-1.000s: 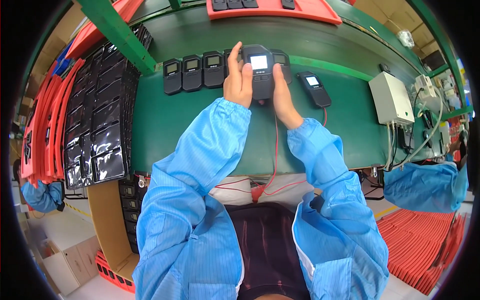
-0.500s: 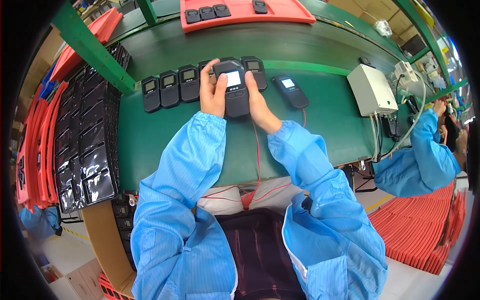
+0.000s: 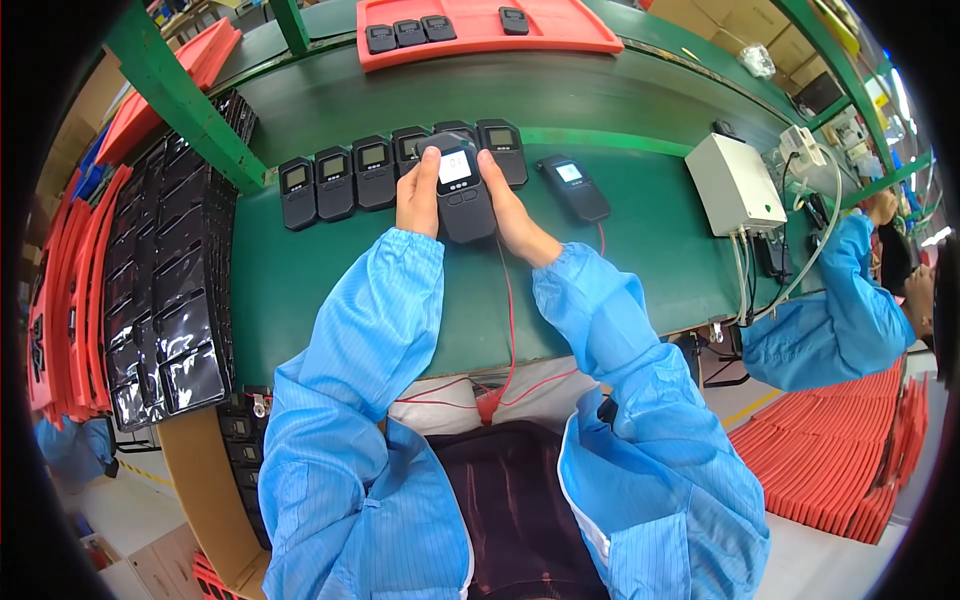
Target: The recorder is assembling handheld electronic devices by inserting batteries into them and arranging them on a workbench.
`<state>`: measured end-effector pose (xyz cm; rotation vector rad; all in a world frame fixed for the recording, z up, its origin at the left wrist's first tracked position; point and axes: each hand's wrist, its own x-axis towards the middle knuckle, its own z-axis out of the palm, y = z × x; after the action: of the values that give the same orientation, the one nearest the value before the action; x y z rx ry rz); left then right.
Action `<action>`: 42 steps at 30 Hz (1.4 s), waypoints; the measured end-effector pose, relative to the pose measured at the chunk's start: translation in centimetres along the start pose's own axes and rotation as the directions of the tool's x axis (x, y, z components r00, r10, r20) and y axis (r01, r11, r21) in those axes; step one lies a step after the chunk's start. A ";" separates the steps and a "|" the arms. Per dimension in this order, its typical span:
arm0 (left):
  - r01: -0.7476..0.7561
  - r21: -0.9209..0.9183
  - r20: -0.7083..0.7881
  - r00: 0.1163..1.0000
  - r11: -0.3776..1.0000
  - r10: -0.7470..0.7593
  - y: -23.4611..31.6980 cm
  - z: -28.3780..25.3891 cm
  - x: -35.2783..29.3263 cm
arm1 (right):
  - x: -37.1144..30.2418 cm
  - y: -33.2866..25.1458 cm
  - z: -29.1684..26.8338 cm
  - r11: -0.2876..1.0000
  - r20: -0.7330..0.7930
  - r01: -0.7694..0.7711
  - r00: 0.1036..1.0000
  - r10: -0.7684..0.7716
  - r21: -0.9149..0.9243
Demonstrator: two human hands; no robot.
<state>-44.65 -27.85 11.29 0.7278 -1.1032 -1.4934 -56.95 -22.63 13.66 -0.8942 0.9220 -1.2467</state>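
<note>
Together, both hands (image 3: 418,203) hold a device (image 3: 467,212), its screen (image 3: 454,168) showing characters.

Factory workshop
Black plastic handheld devices (image 3: 335,183) lined up beyond the hands (image 3: 418,202), glossy black plastic trays (image 3: 188,335) stacked leftward.

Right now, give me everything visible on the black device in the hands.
The device is a black, slab-shaped handheld, seemingly matte plastic. Its screen is lit white; below it sit a row of small pale marks and two dark buttons. It is held screen toward the camera, between the left hand and right hand, in front of a row of similar units. A red cable hangs by its lower end; the join isn't clear.
</note>
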 end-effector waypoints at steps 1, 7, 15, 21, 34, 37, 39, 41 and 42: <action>0.001 -0.002 -0.009 1.000 1.000 -0.001 -0.1 0.1 0.0 | -0.2 -0.3 0.0 1.000 -0.007 -0.008 1.000 0.008 -0.008; -0.054 0.029 -0.049 0.997 0.998 0.056 -0.1 -0.2 -0.6 | -0.8 -0.4 0.7 0.995 -0.016 0.050 0.999 -0.051 -0.085; -0.044 0.012 -0.067 0.997 0.999 0.045 -0.3 0.1 -0.5 | -0.4 -0.3 0.0 0.993 0.041 0.019 0.999 -0.014 -0.118; -0.032 0.010 -0.073 0.997 0.999 0.033 -0.1 0.4 -0.5 | -0.7 -0.9 0.4 0.992 0.022 -0.001 1.000 0.004 -0.126; -0.002 0.002 -0.083 0.997 1.000 0.002 -0.3 0.1 -0.4 | -1.0 -1.2 0.8 0.986 -0.008 -0.019 1.000 0.018 -0.166; -0.003 0.003 -0.081 0.997 1.000 0.003 -0.2 0.2 -0.4 | -0.5 -0.5 0.4 0.988 -0.018 0.014 1.000 -0.017 -0.151; -0.007 0.004 -0.075 0.997 1.000 0.007 -0.1 0.2 -0.4 | -0.3 -0.1 0.2 0.989 -0.019 0.031 0.999 -0.034 -0.142; -0.013 0.016 -0.073 0.997 1.000 0.014 -0.2 0.0 -0.9 | -0.6 0.3 0.2 0.985 0.018 0.062 0.998 -0.060 -0.163; -0.031 0.025 -0.063 0.997 0.999 0.033 -0.2 -0.1 -0.6 | -0.2 0.2 0.2 0.981 0.046 0.087 0.996 -0.081 -0.175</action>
<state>-44.53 -27.30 10.98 0.7655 -1.0813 -1.4232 -56.69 -22.43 13.56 -1.1035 0.9833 -1.2284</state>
